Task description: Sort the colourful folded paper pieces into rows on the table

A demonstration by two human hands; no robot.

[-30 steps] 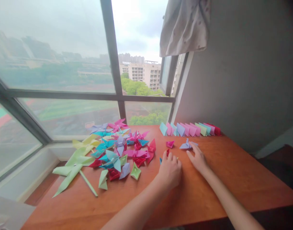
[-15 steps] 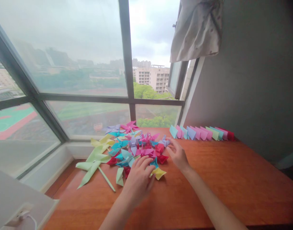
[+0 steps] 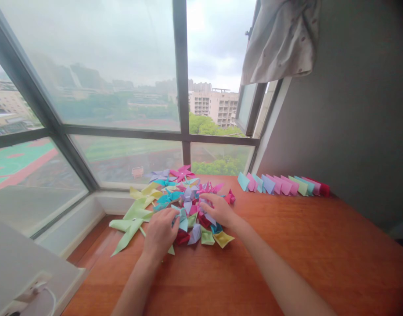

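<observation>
both hands worked at the pile of folded paper pieces, which lay on the desk at its far left, just in front of the window.

the left hand lay palm down at the near left edge of the pile. its fingers were bent, with the tips on a teal piece. whether the piece was pinched or only touched could not be told.

the right hand rested on the right side of the pile. its fingers curled down and left over pink and purple pieces. whether it gripped any of them could not be told. the 2 hands were near each other, not touching.

a yellow piece lay at the near right edge of the pile, just below the right wrist. a green pinwheel lay flat at the left of the pile, just beside the left hand.

a row of folded papers in pastel colours stood along the wall, well apart from the hands. a curtain hung bunched at the upper right of the window.
</observation>
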